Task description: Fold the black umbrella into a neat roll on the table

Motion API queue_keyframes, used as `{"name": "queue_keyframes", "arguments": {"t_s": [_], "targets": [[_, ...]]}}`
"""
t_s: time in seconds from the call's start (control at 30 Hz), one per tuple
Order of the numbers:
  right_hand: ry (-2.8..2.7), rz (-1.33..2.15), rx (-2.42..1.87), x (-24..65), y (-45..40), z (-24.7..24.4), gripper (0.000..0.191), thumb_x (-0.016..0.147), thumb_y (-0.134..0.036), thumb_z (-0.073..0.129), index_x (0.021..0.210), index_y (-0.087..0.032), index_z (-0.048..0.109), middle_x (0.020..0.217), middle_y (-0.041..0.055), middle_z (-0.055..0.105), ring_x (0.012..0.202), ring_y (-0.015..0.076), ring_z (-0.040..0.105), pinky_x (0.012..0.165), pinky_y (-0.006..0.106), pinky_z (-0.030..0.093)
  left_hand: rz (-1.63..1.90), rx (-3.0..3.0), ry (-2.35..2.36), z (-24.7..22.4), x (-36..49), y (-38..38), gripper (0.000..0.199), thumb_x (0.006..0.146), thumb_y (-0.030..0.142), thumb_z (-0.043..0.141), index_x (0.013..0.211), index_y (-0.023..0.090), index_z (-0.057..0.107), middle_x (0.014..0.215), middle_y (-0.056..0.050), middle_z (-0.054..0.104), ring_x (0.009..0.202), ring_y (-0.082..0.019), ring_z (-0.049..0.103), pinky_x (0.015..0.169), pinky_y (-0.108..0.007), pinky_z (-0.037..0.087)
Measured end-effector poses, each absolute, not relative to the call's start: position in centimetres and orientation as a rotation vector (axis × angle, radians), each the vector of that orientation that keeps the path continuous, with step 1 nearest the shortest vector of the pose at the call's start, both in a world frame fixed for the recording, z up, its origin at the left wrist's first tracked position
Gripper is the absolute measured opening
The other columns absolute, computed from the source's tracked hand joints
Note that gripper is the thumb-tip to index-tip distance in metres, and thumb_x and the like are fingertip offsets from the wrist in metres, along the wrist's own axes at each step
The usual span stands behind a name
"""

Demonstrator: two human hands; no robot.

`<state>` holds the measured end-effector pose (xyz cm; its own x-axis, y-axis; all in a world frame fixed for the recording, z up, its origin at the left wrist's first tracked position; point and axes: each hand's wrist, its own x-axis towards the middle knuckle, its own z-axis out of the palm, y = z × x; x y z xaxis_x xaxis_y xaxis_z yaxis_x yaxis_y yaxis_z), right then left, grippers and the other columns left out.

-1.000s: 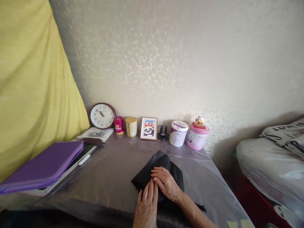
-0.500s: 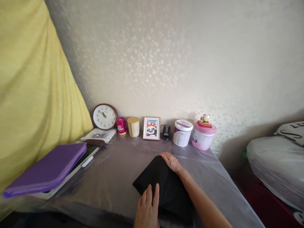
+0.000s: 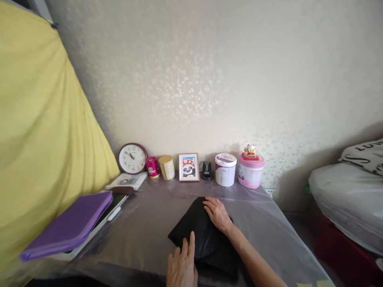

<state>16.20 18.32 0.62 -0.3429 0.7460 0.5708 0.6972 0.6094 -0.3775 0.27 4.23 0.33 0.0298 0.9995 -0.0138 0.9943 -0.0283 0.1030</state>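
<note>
A black piece of folded fabric (image 3: 206,243) lies on the table in front of me; whether it is a bag or a garment I cannot tell. My right hand (image 3: 218,213) rests flat over its upper right part, fingers stretched toward the far corner. By the near left edge is my left hand (image 3: 182,261), its fingers extended and the index finger pointing up along the fabric. Neither hand grips anything. The fabric's near end is partly hidden by my left hand and right forearm.
Along the wall stand a clock (image 3: 133,158), a pink can (image 3: 152,167), a yellow-lidded can (image 3: 166,168), a panda picture frame (image 3: 189,167), a black stand (image 3: 207,170) and two tubs (image 3: 225,175). A purple folder (image 3: 68,223) lies left, a bed (image 3: 347,195) stands right.
The view has tilted up a little. My right hand has slid slightly back from the fabric's far edge, and my left hand has shifted slightly left and down. The fabric looks more rumpled.
</note>
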Motion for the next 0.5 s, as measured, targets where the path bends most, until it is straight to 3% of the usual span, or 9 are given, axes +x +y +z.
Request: {"name": "queue_keyframes", "arguments": {"t_s": [0.13,0.23,0.43,0.5], "targets": [[-1.902,0.205,-1.197,18.8,19.0,0.2,0.024,0.082,-0.024,0.042,0.09,-0.022,0.065,0.106,0.0077,0.062,0.098,0.0206,0.056,0.088,0.038,0.043,0.08,2.144,2.058,0.7,0.6,4.3,0.086,0.063,-0.002,0.036,0.137,0.023,0.0,0.135,-0.01,0.036,0.09,-0.015,0.057,0.072,-0.023,0.041],[-1.774,0.346,-1.212,21.2,18.5,-0.3,0.022,0.078,-0.028,0.045,0.084,-0.023,0.066,0.102,0.0061,0.064,0.097,0.0215,0.056,0.089,0.039,0.042,0.173,2.125,2.039,1.0,0.2,4.5,0.084,0.063,-0.002,0.036,0.138,0.02,0.005,0.125,-0.009,0.045,0.087,-0.015,0.059,0.073,-0.022,0.042],[-1.325,0.837,-1.219,25.6,17.9,-0.4,0.031,0.066,-0.045,0.056,0.081,-0.019,0.066,0.088,0.0071,0.069,0.09,0.0245,0.061,0.082,0.038,0.046,0.749,1.939,1.752,4.5,-2.2,3.9,0.073,0.064,0.011,0.046,0.134,0.016,0.026,0.126,-0.009,0.048,0.114,-0.018,0.045,0.095,-0.028,0.034],[-1.199,1.031,-1.157,26.0,17.4,0.2,0.035,0.065,-0.048,0.059,0.082,-0.018,0.066,0.088,0.0082,0.068,0.09,0.0258,0.061,0.077,0.038,0.048,0.855,1.738,1.651,7.1,-2.9,3.0,0.069,0.066,0.018,0.049,0.132,0.02,0.028,0.103,-0.006,0.062,0.086,-0.017,0.059,0.076,-0.029,0.047]]}}
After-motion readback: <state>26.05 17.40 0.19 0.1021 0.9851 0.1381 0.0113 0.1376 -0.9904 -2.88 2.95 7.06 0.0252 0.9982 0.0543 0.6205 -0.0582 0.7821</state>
